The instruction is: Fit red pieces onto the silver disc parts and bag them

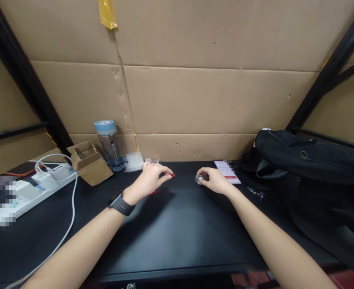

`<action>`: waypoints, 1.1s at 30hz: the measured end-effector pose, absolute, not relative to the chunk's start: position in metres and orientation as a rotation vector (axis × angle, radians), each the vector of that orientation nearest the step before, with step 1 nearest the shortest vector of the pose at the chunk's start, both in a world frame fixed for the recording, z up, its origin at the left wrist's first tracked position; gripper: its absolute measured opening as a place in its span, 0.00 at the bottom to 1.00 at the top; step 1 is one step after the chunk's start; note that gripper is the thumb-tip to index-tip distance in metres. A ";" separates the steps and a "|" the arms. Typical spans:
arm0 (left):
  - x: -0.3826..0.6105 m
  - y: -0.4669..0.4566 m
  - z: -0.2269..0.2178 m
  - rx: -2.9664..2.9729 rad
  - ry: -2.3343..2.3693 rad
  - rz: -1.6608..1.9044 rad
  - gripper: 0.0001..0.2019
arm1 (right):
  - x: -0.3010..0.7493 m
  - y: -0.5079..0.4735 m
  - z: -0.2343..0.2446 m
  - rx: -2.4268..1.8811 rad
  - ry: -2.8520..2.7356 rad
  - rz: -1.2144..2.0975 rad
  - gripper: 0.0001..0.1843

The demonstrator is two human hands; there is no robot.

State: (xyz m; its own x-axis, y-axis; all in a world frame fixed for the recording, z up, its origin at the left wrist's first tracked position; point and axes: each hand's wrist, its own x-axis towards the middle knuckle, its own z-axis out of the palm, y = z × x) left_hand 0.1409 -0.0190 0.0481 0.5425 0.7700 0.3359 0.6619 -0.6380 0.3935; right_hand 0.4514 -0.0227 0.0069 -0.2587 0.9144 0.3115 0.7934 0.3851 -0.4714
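My left hand [153, 179], with a dark watch on its wrist, is raised over the black table. Its thumb and fingers pinch a thin red cord-like piece [173, 175]. Below that hand, a second bit of red [153, 192] shows; whether the two are joined is hidden. The fingers of my right hand [214, 180] are closed around a small clear round object [198, 179] with something dark brown in or behind it. Most of that object is covered by the fingers, so its kind does not show.
A phone [233, 178] lies beyond my right hand, with a small keychain [257, 193] and a black backpack [315, 160] further right. At left are a blue-lidded bottle [112, 146], an opened cardboard box [95, 170], clear plastic packets [134, 161] and a white power strip [44, 192] with cables.
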 end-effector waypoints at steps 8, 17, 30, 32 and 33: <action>0.165 -0.046 0.026 2.464 1.249 0.920 0.11 | 0.415 -0.043 0.016 -1.085 -1.886 0.666 0.15; 0.172 -0.057 0.014 2.451 1.301 1.111 0.09 | 0.375 -0.067 0.010 -0.784 -1.637 0.954 0.20; 0.172 -0.060 0.010 2.563 1.325 1.193 0.07 | 0.371 -0.068 0.004 -0.806 -1.623 0.970 0.20; 0.172 -0.060 0.010 2.582 1.328 1.204 0.06 | 0.371 -0.068 0.004 -0.806 -1.633 0.962 0.20; 0.172 -0.061 0.010 2.591 1.325 1.211 0.06 | 0.371 -0.068 0.004 -0.805 -1.638 0.957 0.20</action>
